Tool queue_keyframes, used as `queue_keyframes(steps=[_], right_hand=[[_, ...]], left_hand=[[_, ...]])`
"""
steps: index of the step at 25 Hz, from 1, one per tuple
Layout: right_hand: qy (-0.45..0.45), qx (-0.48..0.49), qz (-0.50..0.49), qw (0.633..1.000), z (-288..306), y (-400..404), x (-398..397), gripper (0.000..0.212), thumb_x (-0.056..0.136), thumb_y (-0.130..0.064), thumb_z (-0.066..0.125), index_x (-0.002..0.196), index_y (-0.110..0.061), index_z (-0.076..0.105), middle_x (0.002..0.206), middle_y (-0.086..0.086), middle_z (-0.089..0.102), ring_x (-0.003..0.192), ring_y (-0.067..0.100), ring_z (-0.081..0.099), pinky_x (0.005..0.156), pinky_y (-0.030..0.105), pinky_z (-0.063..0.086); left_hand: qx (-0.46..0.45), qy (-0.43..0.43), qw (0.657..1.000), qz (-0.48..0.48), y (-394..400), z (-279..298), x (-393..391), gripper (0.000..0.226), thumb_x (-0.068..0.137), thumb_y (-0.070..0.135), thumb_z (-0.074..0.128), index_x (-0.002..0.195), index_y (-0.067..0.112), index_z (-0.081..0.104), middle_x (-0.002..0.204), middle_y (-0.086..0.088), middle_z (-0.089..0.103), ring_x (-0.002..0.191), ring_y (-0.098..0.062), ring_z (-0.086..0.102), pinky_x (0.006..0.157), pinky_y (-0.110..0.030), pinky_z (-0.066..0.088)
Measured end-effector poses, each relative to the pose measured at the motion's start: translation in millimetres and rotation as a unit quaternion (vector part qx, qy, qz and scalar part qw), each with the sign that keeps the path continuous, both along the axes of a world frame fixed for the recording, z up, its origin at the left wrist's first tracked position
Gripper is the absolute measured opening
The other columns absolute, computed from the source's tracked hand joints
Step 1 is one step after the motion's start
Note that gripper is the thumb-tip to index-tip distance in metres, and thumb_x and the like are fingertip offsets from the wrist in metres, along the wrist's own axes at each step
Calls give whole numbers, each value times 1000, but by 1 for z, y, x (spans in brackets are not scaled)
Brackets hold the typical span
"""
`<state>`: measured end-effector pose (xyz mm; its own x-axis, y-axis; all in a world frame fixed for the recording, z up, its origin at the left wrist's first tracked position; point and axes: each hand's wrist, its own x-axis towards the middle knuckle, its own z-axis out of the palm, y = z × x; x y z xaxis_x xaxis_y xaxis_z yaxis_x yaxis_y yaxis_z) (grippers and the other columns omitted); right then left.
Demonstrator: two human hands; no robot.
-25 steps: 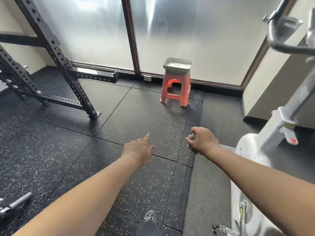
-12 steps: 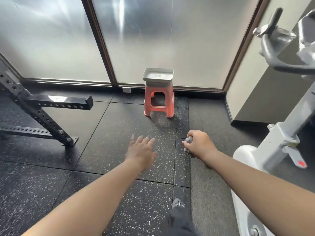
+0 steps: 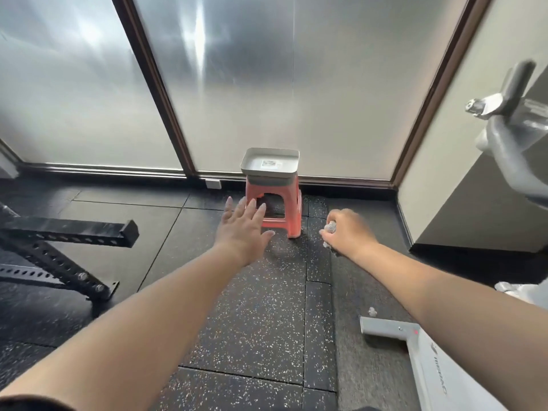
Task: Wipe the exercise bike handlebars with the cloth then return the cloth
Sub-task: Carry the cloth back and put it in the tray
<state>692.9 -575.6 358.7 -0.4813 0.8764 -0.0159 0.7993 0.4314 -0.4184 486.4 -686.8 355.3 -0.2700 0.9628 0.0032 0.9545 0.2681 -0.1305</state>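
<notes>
At 4 o'clock the white bike (image 3: 439,372) base lies on the floor. The right hand (image 3: 347,231) grips the balled cloth (image 3: 329,227), fingers curled tight around it; the left hand (image 3: 241,225) reaches out with fingers straight and apart. Beyond, at 12 o'clock, a grey tray (image 3: 269,166) sits on a red stool (image 3: 289,203). Handlebars (image 3: 510,137) at 2 o'clock

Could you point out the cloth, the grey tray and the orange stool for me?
cloth (image 3: 330,227): head view, the bunched bit showing in the right hand's grip.
grey tray (image 3: 270,155): head view, its back rim.
orange stool (image 3: 294,213): head view, its right front leg.
</notes>
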Motion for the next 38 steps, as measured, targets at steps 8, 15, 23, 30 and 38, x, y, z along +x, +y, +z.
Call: queue_keyframes(steps=[8,15,23,30,38], right_hand=[[35,0,-18,999,3,106,-89,14,84,-22,63,90,-11,59,96,9,55,75,26,62,70,42,56],[37,-13,-72,997,-10,176,-154,12,84,-26,63,86,-15,57,91,5,51,69,26,63,66,45,57],[60,-55,-105,991,-19,293,-198,22,82,-38,67,87,-18,58,95,4,54,76,24,61,69,37,55],[192,-258,-85,943,2,424,-267,62,78,-64,53,114,-14,55,98,2,62,82,16,60,70,27,45],[343,-408,-97,841,-19,504,-357,41,94,-37,39,117,-6,54,119,26,58,100,33,58,95,54,48]], left_hand=[[17,-3,1000,15,105,5,-121,69,93,56,18,149,23,-3,159,-2,1,145,-20,-9,115,-46,-14],[18,-35,999,-33,197,-5,-207,69,93,55,20,149,25,-8,159,-1,-2,146,-19,-7,118,-40,-8],[-3,-28,997,-67,321,-18,-245,69,93,56,20,149,24,-6,159,1,-1,145,-17,-11,116,-43,-13],[80,-157,967,-183,445,11,-255,61,86,43,58,142,36,33,151,11,32,140,-16,23,117,-37,10],[127,-529,838,34,531,-6,-282,17,90,36,59,103,29,68,100,4,70,81,-15,63,72,-29,50]])
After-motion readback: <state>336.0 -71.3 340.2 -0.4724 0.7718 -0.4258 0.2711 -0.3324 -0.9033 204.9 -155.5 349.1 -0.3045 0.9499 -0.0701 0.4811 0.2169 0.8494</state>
